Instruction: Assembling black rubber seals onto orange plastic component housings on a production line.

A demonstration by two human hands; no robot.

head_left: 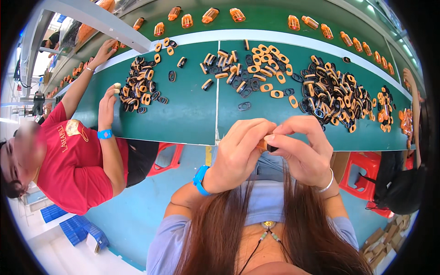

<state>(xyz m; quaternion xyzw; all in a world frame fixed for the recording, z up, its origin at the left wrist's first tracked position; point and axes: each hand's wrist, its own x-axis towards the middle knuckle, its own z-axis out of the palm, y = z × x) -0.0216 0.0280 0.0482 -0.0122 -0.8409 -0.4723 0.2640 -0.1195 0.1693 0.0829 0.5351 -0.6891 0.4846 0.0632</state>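
Observation:
In front of my chest, at the near edge of the green table, my left hand (240, 153) and my right hand (308, 149) meet fingertip to fingertip. Between them is a small orange-and-black part (271, 148), mostly covered by my fingers. The left fingers close round its orange side, while my right thumb and finger pinch at the black end. Beyond my hands lies a loose group of oval orange-and-black rings (268, 64). A denser heap of black-and-orange oval pieces (332, 94) rises to the right, close to my right hand.
On the left, a co-worker in a red shirt (82, 156) reaches over another pile of rings (137, 85). Along the far green belt (261, 25) stand several transparent orange casings (237, 14). Red stools (362, 172) stand below the table, and orange parts (405, 121) lie far right.

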